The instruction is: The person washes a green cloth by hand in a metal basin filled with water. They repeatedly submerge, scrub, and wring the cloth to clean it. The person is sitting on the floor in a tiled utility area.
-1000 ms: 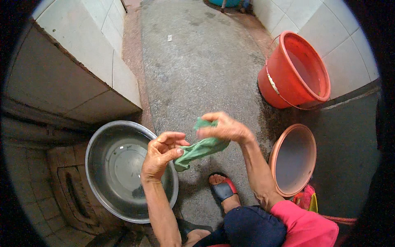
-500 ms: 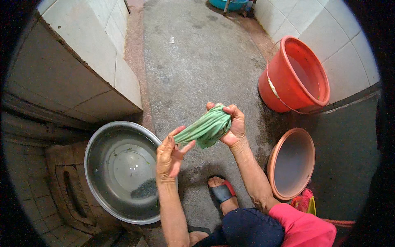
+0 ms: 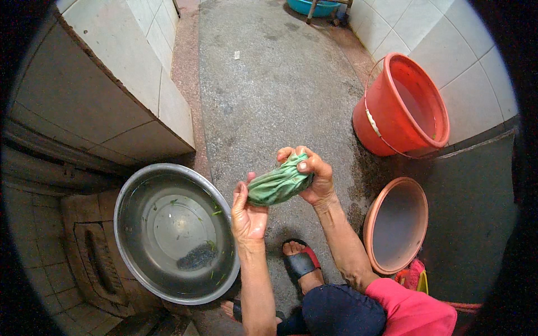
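A wet-looking green cloth (image 3: pixel 278 186), bunched into a compact bundle with dark blotches, is held up between my two hands above the floor. My right hand (image 3: pixel 318 182) grips its right end, the thumb pressed on top. At the other end, my left hand (image 3: pixel 249 219) has its palm turned up and its fingers closed on the cloth; some of those fingers are hidden. Left of my left hand stands a wide metal basin (image 3: pixel 134 238) of water, with green scraps floating in it and a dark patch in the water.
A red bucket (image 3: pixel 374 106) of cloudy liquid stands at the right wall, above an orange-pink basin (image 3: pixel 369 227) of greyish water. A tiled block (image 3: pixel 123 67) juts in at left. A turquoise basin (image 3: pixel 316 8) sits at the far end. My sandalled foot (image 3: pixel 302 260) is below the cloth.
My left hand has moved right, toward my right hand. The cloth, stretched out between them before, is now gathered into a shorter bundle. More green scraps show in the metal basin.
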Demonstrator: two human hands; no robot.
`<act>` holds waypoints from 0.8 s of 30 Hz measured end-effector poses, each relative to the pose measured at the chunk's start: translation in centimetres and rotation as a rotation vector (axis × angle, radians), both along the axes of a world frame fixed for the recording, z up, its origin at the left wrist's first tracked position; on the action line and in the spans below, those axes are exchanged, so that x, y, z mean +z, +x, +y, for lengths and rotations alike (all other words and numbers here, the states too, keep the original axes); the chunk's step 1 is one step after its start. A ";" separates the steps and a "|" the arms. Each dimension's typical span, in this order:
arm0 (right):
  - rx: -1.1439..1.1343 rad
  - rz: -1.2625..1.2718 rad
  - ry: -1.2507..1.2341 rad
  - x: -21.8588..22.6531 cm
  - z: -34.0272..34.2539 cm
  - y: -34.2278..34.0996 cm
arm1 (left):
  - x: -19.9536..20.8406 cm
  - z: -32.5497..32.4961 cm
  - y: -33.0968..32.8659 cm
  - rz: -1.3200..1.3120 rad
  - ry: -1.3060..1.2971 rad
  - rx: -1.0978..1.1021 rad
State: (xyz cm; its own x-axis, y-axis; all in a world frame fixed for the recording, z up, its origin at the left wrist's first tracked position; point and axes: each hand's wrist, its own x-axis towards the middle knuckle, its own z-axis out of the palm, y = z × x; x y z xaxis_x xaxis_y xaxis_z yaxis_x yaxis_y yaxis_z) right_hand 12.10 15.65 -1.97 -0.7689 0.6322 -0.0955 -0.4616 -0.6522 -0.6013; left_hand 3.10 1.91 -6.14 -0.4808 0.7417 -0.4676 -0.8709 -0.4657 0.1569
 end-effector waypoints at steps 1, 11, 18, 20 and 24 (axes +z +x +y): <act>-0.014 -0.091 0.106 0.1 -0.1 0.1 | 0.5 -0.1 -0.1 0.026 0.022 0.029; 0.092 -0.457 0.216 -1.7 -0.6 -0.5 | 2.6 -0.2 -0.1 0.109 -0.013 0.106; -0.355 -0.933 1.525 0.2 -13.5 -5.8 | -4.9 -1.9 -2.7 0.063 0.131 -0.065; -0.288 -1.158 1.453 -1.5 -11.0 -6.0 | -3.2 0.2 -0.1 0.091 -0.297 0.036; -0.295 -0.846 1.392 -2.7 -9.8 -5.0 | -3.9 0.6 -4.7 0.253 -0.210 -0.227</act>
State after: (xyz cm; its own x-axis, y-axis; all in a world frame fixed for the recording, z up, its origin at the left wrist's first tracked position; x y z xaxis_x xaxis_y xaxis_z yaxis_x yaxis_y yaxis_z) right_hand 7.06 5.80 -4.64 -0.6429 0.6908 0.3308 0.2767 0.6123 -0.7407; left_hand -1.61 2.49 -10.01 -0.4353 0.7429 -0.5085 -0.8697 -0.2009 0.4509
